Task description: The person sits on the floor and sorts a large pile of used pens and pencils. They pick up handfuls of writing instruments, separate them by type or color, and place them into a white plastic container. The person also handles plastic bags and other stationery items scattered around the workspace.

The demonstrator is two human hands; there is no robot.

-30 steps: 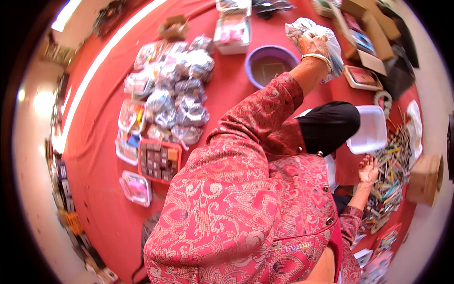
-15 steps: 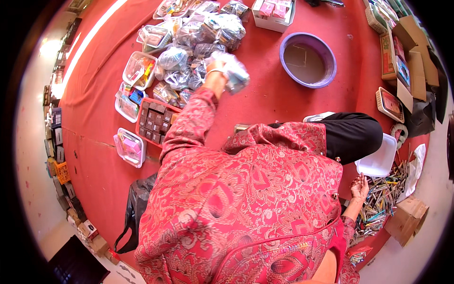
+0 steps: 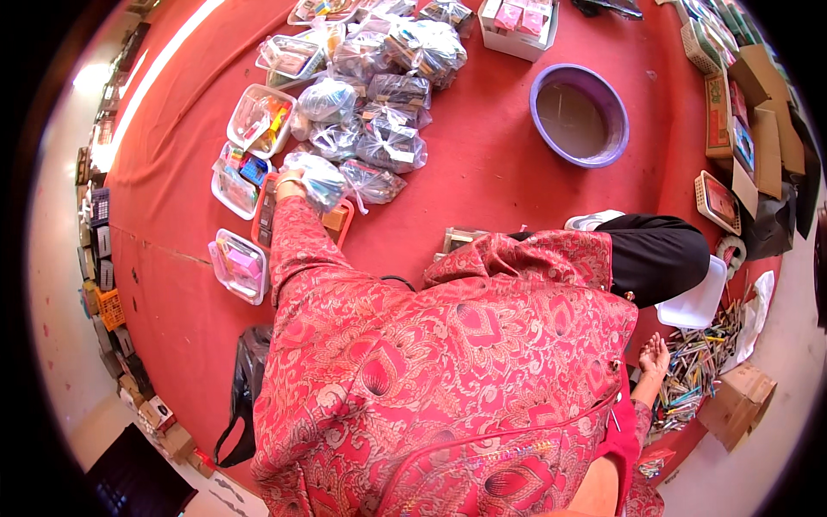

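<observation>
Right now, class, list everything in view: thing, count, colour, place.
Red cloth: one, red, across floor
Filled bags: many, clear, upper left
Held bag: one, clear, over basket
Basket: one, orange-red, left, partly hidden
Plastic tubs: at least five, whitish, left
Box: one, white, top, holding pink packs
Basin: one, purple, upper right
White tub: one, white, right
Pen-like sticks: many, mixed, right
Open carton: one, brown, upper right
Small carton: one, brown, lower right
Handled bag: one, black, lower left
Edge clutter: uncounted, mixed, both sides
Jacket: one, patterned red, centre
Trousered leg: one, black, right
Left hand: one, gripping held bag
Right hand: one, open, empty, beside sticks
</observation>
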